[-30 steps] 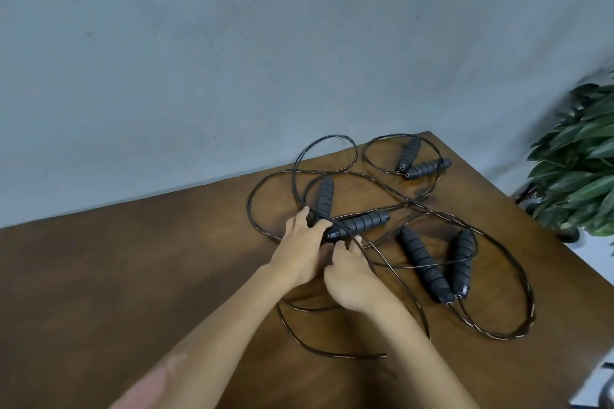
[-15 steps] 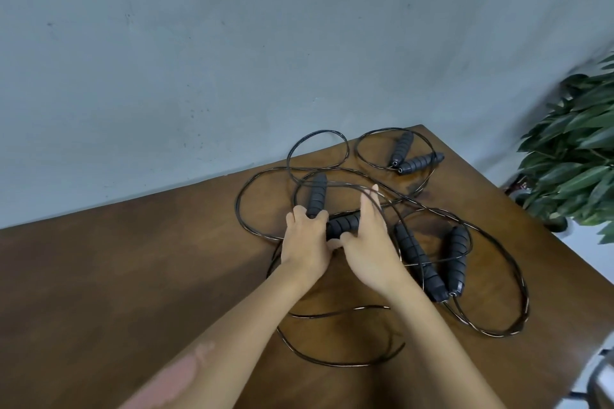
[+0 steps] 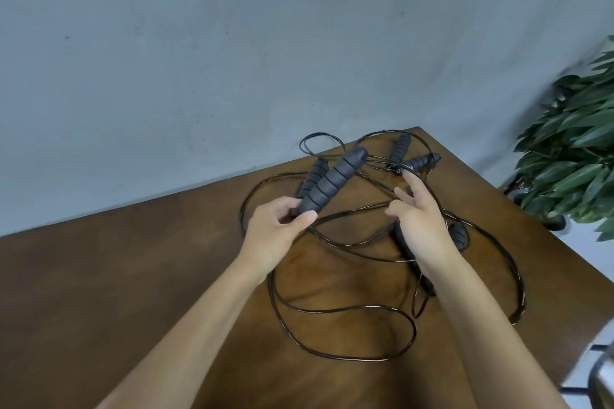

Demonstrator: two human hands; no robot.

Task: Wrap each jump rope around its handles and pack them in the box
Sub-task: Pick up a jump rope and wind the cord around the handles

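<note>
Grey wall behind, brown wooden surface [image 3: 133, 276] below, and on it a tangle of thin black cord. Take the pair of handles held in the left hand [image 3: 277, 229] as the landmark: that hand has its fingers and thumb curled round the near ends of two ribbed grey handles [image 3: 332, 181], lifted off the wood, their long axis running up and away to the right, toward the far edge. To the right of those handles the right hand [image 3: 420, 226] hovers over the tangle, two fingers stretched out and the others loosely bent; whether the cord [image 3: 352, 212] passing under it is caught on a finger cannot be told. That cord trails from the near end of the held handles rightward, then loops down toward the viewer in a wide ring [image 3: 349, 312]. So the right hand looks the better placed to gather cord and lay turns across the handles' length. Beyond the held handles, at the far corner, lies a second pair of handles [image 3: 408, 156]; to the right and nearer, partly hidden by the right hand, a third pair [image 3: 460, 236]. Further right stands a leafy plant [image 3: 571, 143]. No box is in view. No writing or brand can be read anywhere.
</note>
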